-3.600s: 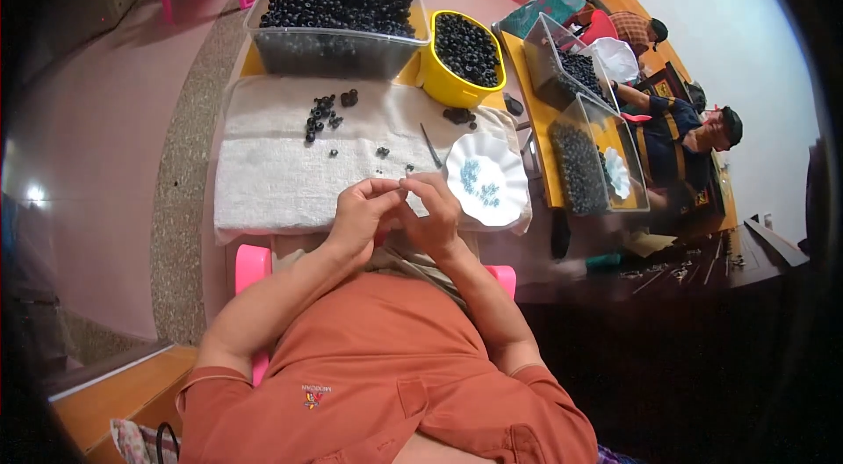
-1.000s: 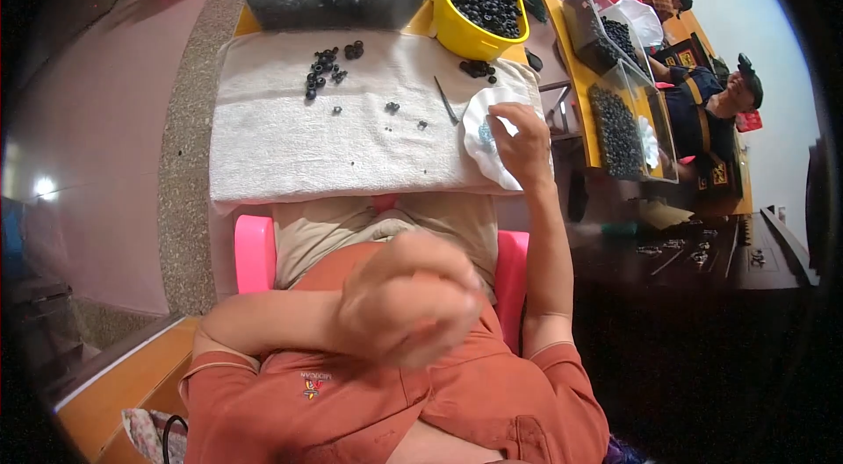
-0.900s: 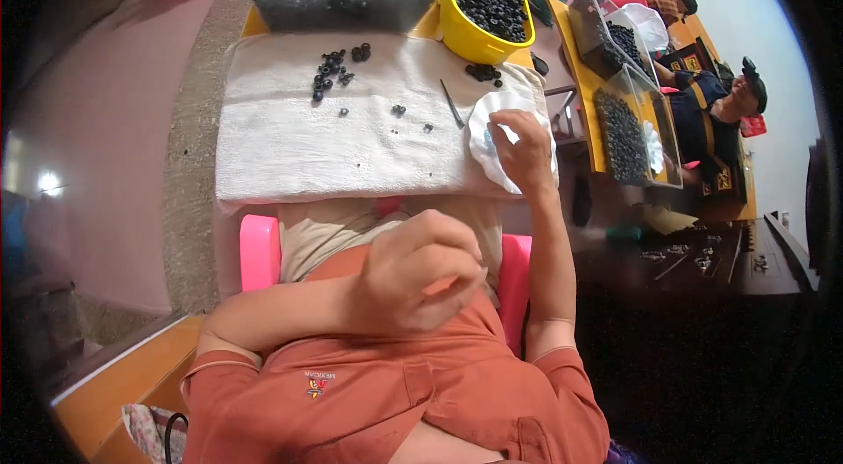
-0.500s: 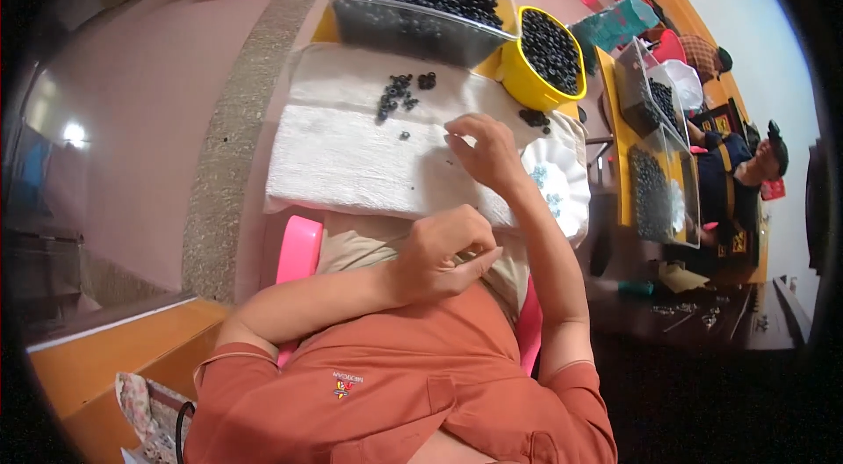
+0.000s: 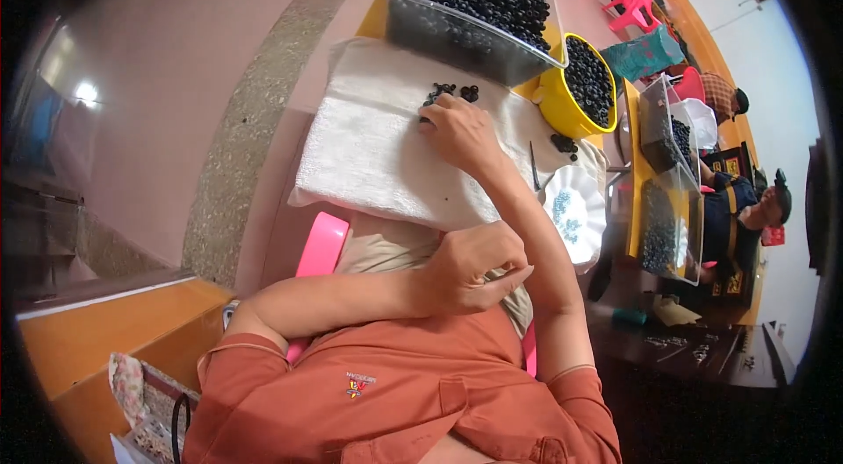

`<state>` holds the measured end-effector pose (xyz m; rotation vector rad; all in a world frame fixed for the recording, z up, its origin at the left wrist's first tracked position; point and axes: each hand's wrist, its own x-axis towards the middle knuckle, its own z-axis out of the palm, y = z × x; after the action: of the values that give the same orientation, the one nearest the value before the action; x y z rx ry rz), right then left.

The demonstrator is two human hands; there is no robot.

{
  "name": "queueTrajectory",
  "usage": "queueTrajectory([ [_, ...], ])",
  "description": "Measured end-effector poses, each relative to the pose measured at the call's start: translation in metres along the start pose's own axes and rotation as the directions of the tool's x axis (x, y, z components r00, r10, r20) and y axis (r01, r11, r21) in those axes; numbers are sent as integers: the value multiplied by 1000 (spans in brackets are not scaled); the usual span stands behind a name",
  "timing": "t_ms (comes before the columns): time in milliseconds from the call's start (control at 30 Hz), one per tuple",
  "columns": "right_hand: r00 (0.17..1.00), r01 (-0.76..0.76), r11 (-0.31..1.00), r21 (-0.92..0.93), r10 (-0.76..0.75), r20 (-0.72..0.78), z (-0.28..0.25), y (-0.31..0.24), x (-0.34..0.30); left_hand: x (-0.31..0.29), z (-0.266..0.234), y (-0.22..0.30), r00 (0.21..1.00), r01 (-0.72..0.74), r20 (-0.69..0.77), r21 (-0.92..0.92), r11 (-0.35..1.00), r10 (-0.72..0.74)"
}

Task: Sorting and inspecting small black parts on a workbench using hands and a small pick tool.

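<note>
Head view, looking down: the right hand (image 5: 463,132) reaches out over the white towel (image 5: 386,157) that covers the surface, palm down, its fingertips touching the small cluster of dark beads (image 5: 446,93) near the towel's far edge. Whether those fingers pinch a bead cannot be told, since the knuckles hide the tips. The left hand (image 5: 479,266) is drawn back close to the chest, off the near edge of the towel, fingers curled loosely together; whether anything lies inside them cannot be told. Just beyond the cluster, at the far edge of the surface, stands a clear plastic tub (image 5: 470,3) heaped with dark beads, and touching its right end a yellow bowl (image 5: 575,86) also full of them. A few loose beads (image 5: 564,145) lie near the bowl's base. At the towel's right edge sits a white scalloped plate (image 5: 575,214) with pale blue bits on it, a thin metal tool (image 5: 533,167) beside it.
</note>
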<state>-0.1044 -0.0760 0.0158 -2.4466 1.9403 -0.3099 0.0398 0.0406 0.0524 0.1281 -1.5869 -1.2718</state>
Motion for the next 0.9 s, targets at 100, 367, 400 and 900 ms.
queueTrajectory([
  [100,997,57,998,-36,-59,-53,3,-3,-4,-3,1,-3,1000,-20,-14,-1,1000,20],
  [367,990,49,999,-18,-51,-134,5,4,-23,-5,-1,-11,1000,4,-4,-9,1000,-4],
  [400,976,74,997,36,-65,-206,3,6,-26,-4,-3,-9,995,91,-35,-5,996,-91],
  [900,925,15,150,989,374,-71,-35,-7,-115,4,-14,-51,746,470,-215,-500,728,-630],
])
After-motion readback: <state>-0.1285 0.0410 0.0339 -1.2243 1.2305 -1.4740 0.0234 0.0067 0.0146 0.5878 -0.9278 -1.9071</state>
